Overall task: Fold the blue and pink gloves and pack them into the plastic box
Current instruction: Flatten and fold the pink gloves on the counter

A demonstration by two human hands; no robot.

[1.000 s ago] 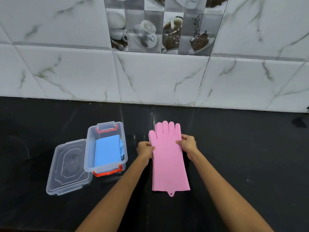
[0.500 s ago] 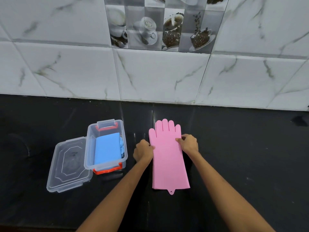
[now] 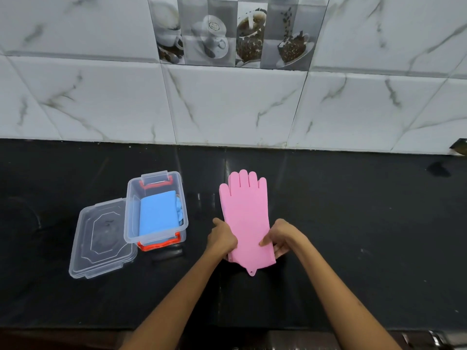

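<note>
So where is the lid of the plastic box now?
In the head view the clear lid lies on the black counter at the left, beside the open plastic box and leaning against its left wall.

Lighting: soft, even and moderately bright, strongest on the marble wall tiles (image 3: 227, 104) across the upper half of the frame; the black countertop (image 3: 353, 223) in the lower half stays dark, with faint vertical streaks of reflection at centre and only weak, diffuse shadows beside the clear plastic box (image 3: 131, 198) at left of centre. Optics: wide-angle distortion bows the tile joints and the counter's back edge toward the left and right borders. Sharpness: centre reasonably crisp, the decorative coffee tile (image 3: 232, 31) at upper centre slightly soft, lower corners murky.
</note>
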